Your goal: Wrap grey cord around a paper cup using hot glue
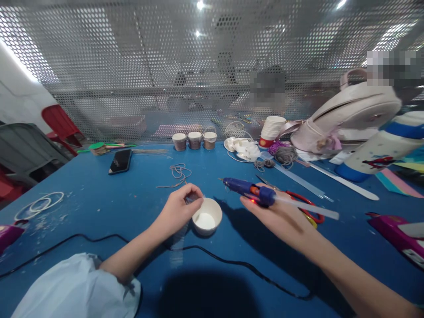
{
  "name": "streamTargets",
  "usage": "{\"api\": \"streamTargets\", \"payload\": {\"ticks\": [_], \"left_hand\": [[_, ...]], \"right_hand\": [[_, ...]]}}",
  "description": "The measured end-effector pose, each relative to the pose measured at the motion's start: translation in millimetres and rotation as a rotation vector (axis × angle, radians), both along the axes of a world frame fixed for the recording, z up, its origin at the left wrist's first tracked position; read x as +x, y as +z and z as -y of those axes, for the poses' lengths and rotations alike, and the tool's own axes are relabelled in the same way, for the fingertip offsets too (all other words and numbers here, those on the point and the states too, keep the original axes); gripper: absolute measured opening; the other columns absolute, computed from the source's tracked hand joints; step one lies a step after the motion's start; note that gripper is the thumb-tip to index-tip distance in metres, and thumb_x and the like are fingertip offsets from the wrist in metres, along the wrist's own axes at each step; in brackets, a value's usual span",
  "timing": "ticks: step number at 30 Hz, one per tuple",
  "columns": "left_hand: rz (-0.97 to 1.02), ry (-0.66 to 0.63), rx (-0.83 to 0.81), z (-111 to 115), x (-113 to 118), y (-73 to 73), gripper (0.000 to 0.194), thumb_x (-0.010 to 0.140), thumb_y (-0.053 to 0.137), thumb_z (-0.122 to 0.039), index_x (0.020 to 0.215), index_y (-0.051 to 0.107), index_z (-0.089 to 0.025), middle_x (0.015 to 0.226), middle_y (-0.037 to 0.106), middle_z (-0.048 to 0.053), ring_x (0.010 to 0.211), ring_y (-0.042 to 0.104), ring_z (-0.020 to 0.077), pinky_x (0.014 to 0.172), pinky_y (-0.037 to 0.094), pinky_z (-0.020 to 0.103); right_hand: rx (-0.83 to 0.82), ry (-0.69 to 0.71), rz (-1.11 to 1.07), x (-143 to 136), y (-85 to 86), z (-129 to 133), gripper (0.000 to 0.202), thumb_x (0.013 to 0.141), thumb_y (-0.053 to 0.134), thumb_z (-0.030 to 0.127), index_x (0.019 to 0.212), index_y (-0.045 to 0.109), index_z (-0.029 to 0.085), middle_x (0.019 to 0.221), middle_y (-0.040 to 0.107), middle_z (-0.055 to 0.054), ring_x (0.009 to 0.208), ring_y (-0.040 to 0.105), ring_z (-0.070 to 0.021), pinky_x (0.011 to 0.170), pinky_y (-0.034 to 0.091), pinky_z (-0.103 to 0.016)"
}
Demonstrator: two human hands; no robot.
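My left hand is closed at the left rim of a small white paper cup, thumb and fingers pinched together there. The cup stands upright on the blue table, its inside visible. A blue hot glue gun is gripped in my right hand, to the right of the cup. Its nozzle points left, above and apart from the cup, and a translucent glue stick sticks out of its back. A red light glows on its body. Loose grey-brown cord lies beyond my left hand.
A black cable crosses the table in front of the cup. Red-handled scissors lie under my right hand. Farther off are a phone, cord-wrapped cups, stacked paper cups, a bottle and a bag.
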State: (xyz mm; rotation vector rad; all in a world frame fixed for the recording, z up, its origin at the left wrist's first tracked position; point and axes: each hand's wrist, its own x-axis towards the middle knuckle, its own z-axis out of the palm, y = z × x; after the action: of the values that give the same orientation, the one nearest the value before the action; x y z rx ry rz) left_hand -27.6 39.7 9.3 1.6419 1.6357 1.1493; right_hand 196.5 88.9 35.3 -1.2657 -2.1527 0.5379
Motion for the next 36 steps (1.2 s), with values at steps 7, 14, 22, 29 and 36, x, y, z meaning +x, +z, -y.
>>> {"api": "streamTargets", "payload": {"ticks": [7,14,22,29,36], "left_hand": [[-0.037,-0.015,-0.004,-1.4,-0.7,1.8,0.004,0.076,0.055,-0.017,0.079,0.058,-0.018,0.074,0.059,-0.002,0.067,0.051,0.0112,0.063,0.039,0.023],[-0.029,-0.067,-0.070,0.2,-2.0,6.5,0.008,0.078,0.056,-0.025,0.076,0.061,-0.018,0.073,0.061,-0.001,0.064,0.050,0.0113,0.061,0.038,0.024],[0.178,-0.116,-0.162,-3.8,-4.1,8.0,0.014,0.077,0.060,-0.031,0.076,0.060,-0.017,0.084,0.063,0.004,0.079,0.055,0.0159,0.073,0.040,0.028],[0.192,-0.141,-0.197,-6.6,-3.8,7.7,0.016,0.076,0.061,-0.032,0.075,0.061,-0.017,0.082,0.063,0.003,0.076,0.054,0.0145,0.070,0.040,0.026],[0.113,-0.081,-0.161,-7.8,-1.5,5.3,0.016,0.076,0.060,-0.032,0.076,0.062,-0.017,0.076,0.062,0.001,0.068,0.054,0.0127,0.064,0.041,0.025]], "right_hand": [[-0.143,-0.021,-0.020,-4.7,-2.1,-11.6,0.023,0.077,0.053,0.040,0.069,0.058,0.019,0.065,0.059,-0.001,0.059,0.053,-0.0172,0.052,0.039,-0.027],[-0.222,0.108,-0.064,-5.8,-28.0,-27.1,0.025,0.079,0.052,0.039,0.083,0.062,0.017,0.073,0.062,-0.003,0.065,0.057,-0.0181,0.057,0.041,-0.027],[-0.142,0.134,-0.006,-4.5,-40.7,-31.3,0.017,0.080,0.054,0.034,0.080,0.061,0.019,0.075,0.064,-0.002,0.070,0.060,-0.0188,0.059,0.040,-0.026],[-0.135,0.136,0.060,-3.4,-36.1,-27.6,0.018,0.080,0.052,0.037,0.073,0.056,0.021,0.069,0.062,-0.002,0.063,0.057,-0.0181,0.055,0.036,-0.026],[-0.117,0.146,0.084,-1.6,-38.9,-28.7,0.020,0.081,0.051,0.039,0.074,0.055,0.021,0.069,0.061,-0.001,0.061,0.055,-0.0172,0.053,0.034,-0.025]]}}
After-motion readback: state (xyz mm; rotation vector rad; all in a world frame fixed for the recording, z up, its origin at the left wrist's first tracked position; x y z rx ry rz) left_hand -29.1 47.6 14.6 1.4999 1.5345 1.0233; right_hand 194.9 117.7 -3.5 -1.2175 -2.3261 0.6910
